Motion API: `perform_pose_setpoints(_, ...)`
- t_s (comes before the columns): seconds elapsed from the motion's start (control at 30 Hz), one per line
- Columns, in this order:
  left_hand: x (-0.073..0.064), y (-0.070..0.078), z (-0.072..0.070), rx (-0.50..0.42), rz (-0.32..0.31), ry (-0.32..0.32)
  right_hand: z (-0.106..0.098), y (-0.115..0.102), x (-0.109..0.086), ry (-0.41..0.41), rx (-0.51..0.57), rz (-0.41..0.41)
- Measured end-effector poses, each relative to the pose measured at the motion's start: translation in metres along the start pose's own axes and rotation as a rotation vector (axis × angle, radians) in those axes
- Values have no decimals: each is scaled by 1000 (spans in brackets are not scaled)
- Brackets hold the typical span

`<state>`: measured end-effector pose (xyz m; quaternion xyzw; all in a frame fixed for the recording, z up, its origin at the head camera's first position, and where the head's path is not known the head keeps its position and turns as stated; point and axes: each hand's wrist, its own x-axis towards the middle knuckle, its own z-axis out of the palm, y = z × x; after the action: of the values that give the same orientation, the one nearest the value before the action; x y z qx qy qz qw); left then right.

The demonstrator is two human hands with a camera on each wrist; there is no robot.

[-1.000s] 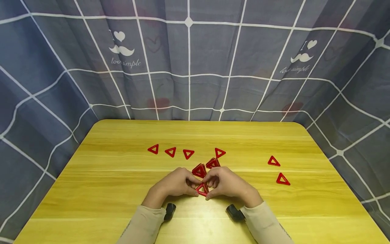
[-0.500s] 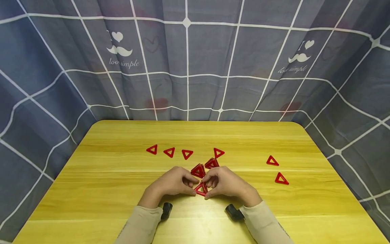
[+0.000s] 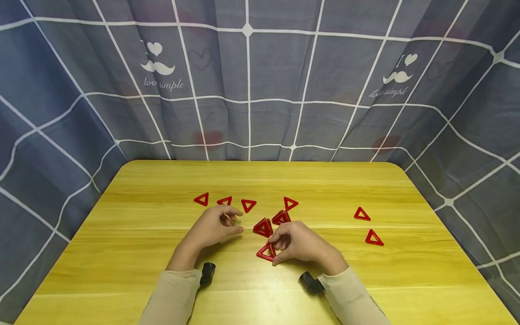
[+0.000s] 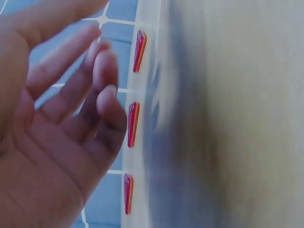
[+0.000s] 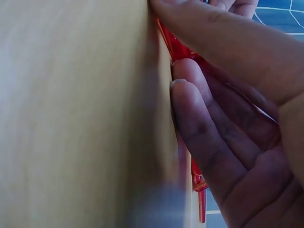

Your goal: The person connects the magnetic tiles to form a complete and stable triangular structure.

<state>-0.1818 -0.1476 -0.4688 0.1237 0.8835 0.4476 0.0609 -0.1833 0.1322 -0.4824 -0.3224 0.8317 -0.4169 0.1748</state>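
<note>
In the head view, several hollow red triangle tiles are joined into a small standing cluster on the table. Its near piece sits at my right hand, whose thumb and fingers pinch its right side. The right wrist view shows red translucent plastic between thumb and fingertips, low at the tabletop. Behind it stand two more raised pieces, a middle one and a far one. My left hand is off to the left, fingers loosely bent and holding nothing, partly covering a flat triangle tile.
Flat red triangle tiles lie behind my left hand, one far left and one nearer the middle. Another tile lies behind the cluster. Two more, one back and one front, lie right. A grey curtain surrounds the wooden table.
My left hand has let go of the near triangle piece and moved left and away from me, toward the flat tiles. The right hand stays at the cluster.
</note>
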Motion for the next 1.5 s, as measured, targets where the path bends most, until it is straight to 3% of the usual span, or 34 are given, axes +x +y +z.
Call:
perform_pose_setpoints(0.17, 9, -4, -11, 67, -95, 138, 1, 2, -1, 11, 0, -5)
perform_pose_setpoints(0.33, 20, -9, -16, 188, -156, 187, 0, 3, -2, 15, 15, -21)
perform_pose_setpoints(0.77, 34, -10, -12, 361, -221, 126, 2, 4, -1, 12, 36, -10)
perform_pose_setpoints(1.5, 28, -9, -21, 288, -238, 136, 1, 4, -1, 8, 29, 6)
